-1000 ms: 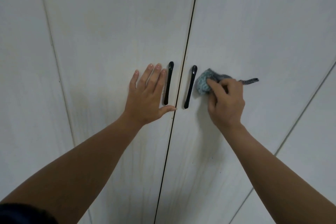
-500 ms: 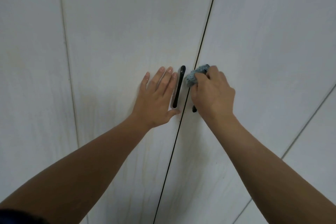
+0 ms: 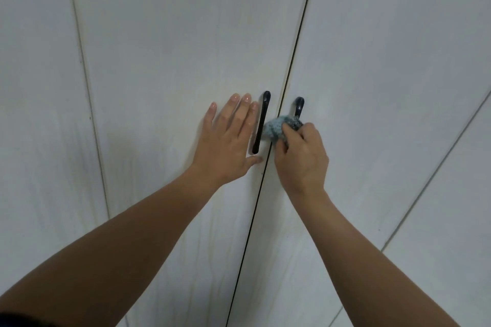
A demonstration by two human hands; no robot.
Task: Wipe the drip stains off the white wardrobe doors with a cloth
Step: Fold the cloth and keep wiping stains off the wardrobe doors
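Two white wardrobe doors fill the view, the left door (image 3: pixel 164 61) and the right door (image 3: pixel 385 74), meeting at a dark gap. My left hand (image 3: pixel 225 141) lies flat on the left door, fingers straight, just left of its black handle (image 3: pixel 261 122). My right hand (image 3: pixel 301 156) grips a bunched blue-grey cloth (image 3: pixel 276 129) and presses it against the door edges between the handles. It covers the lower part of the right black handle (image 3: pixel 299 106). Faint yellowish drip streaks run down the doors below the hands.
A further white panel (image 3: pixel 37 114) stands to the left behind a thin seam. Another panel (image 3: pixel 451 220) lies at the lower right behind a slanted seam.
My right hand with the cloth went left from right of the handle onto the handles, then slid down a little. The left hand stayed flat on the door.
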